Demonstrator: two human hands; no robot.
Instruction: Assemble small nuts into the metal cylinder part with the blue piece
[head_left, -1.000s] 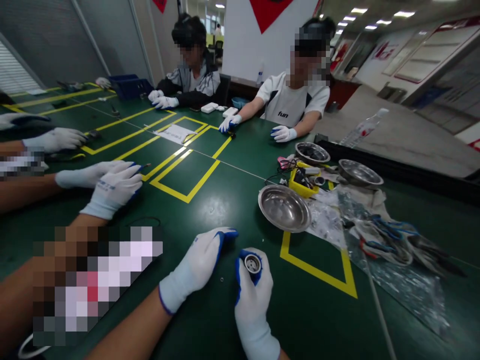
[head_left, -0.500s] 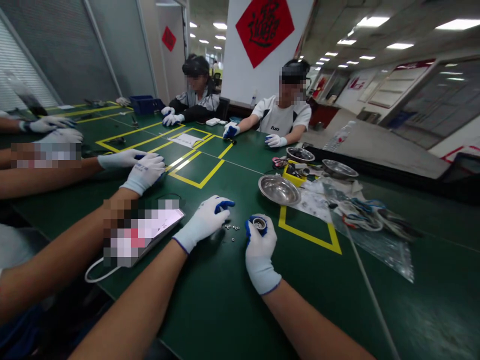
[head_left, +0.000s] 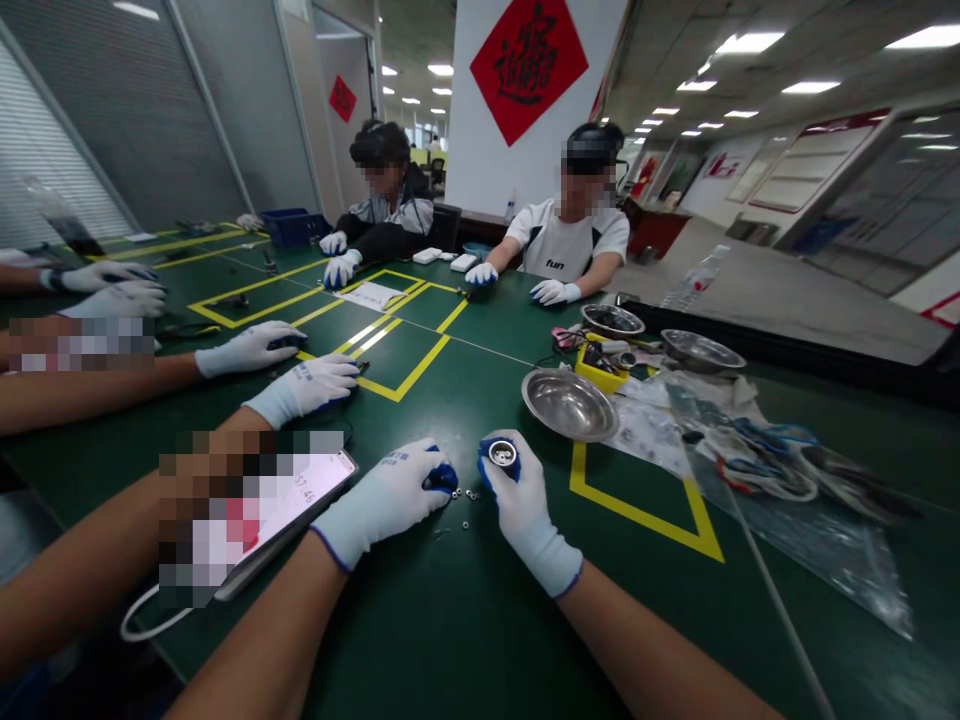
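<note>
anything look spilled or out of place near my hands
Possibly: several small silver metal rings lie loose on the green tabletop beside the white-and-blue gloved left hand, outside any container, so they look spilled, though perhaps deliberately placed.

Left hand (head_left: pixel 409 485) is gloved, fingers bent down right beside a few tiny metal rings (head_left: pixel 471 494) on the green counter (head_left: pixel 465 620); can't tell if it's pinching one. Right hand (head_left: pixel 519 485), also gloved, is wrapped round a metal cup (head_left: pixel 502 444), mouth facing up, insides too small to make out. Steel bowl (head_left: pixel 570 403) sits past that, yellow bin (head_left: pixel 600 379) of parts behind it. Phone (head_left: pixel 319 487) lies off left, near a co-worker's gloved hand (head_left: pixel 307 388).
</note>
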